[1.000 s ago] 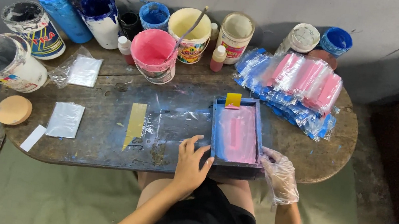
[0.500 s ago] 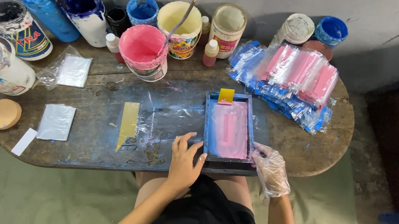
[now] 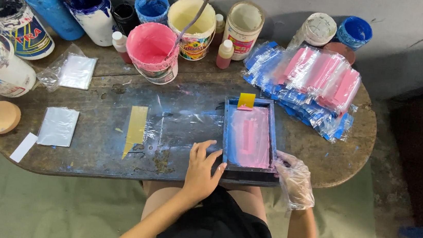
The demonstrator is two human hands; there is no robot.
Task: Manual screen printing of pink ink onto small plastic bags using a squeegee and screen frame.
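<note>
The blue-framed printing screen (image 3: 249,137) lies flat on the worn wooden table (image 3: 331,161), just right of the frame's centre, its mesh stained pink; a small yellow scraper (image 3: 246,100) sits at its far edge. The bare left hand (image 3: 201,169) rests on the frame's near left corner, fingers spread and pressing rather than closed round anything; the right hand (image 3: 294,180), in a thin clear glove, sits at the near right corner, loosely curled against the frame, holding nothing else. It looks like the steadying or seating step, the screen being settled by both near corners; the next move would seem to call for an even, level hold so the frame does not skew.

A stack of pink and blue bagged pieces (image 3: 312,79) lies at upper right; paint tubs, a pink bucket (image 3: 152,51) among them, line the top of the frame. What lies beneath the screen is hidden; the glove blurs the right fingers; the person's lap is cut off at the bottom edge.
</note>
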